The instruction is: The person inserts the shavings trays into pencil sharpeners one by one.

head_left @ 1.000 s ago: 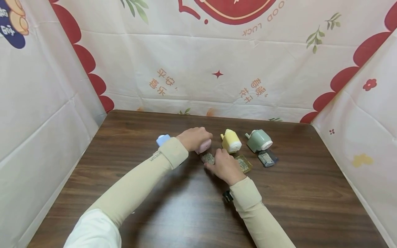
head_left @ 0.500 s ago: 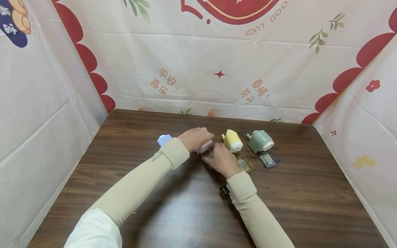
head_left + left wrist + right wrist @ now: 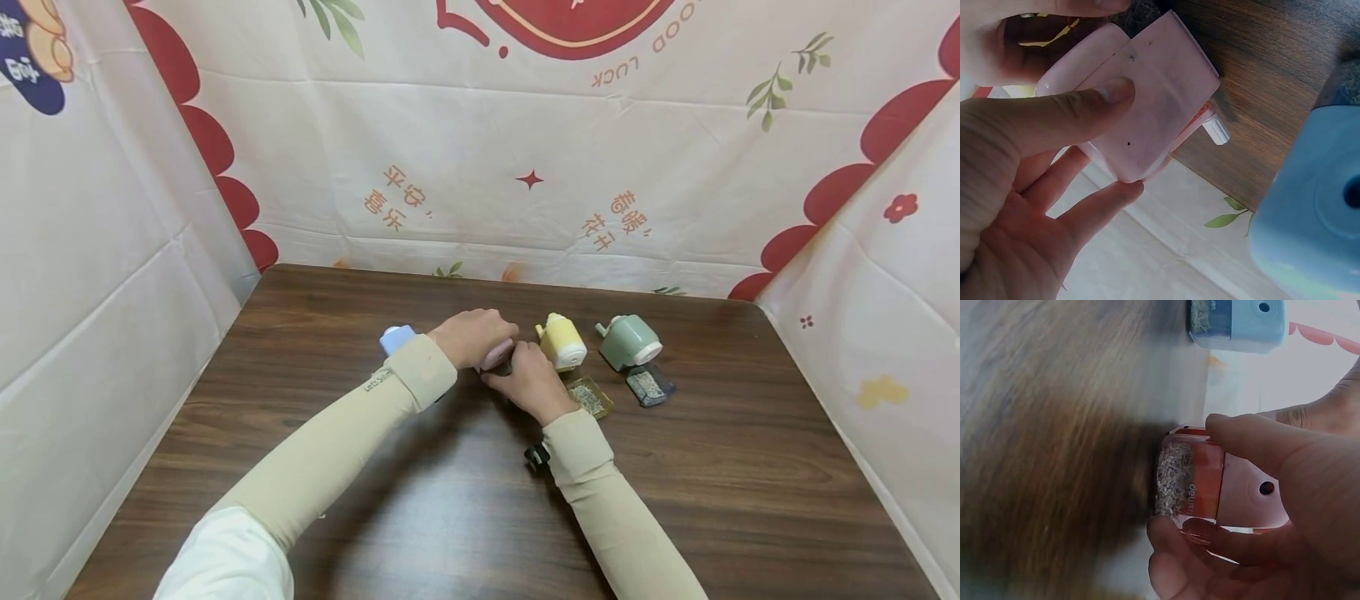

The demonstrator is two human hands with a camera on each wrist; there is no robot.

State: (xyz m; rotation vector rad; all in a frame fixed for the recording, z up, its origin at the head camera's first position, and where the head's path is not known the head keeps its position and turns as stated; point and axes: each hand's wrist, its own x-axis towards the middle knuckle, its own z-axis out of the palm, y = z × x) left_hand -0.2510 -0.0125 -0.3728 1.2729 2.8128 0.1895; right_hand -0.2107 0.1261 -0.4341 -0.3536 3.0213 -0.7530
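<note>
Pink sharpener (image 3: 1166, 94) is between your hands, at the table (image 3: 420, 517); can't tell if touching. Your left hand (image 3: 471, 335) pinches its body, your right hand (image 3: 534, 385) the clear drawer (image 3: 1208, 467). Probably light, stiff, slick plastic; hold flat sides. Right wrist shows shavings (image 3: 1174, 478); only left wrist shows the white knob (image 3: 1216, 129).

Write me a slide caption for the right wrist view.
A right hand grips the see-through drawer, full of shavings, at a pink sharpener; a blue sharpener stands apart.
</note>
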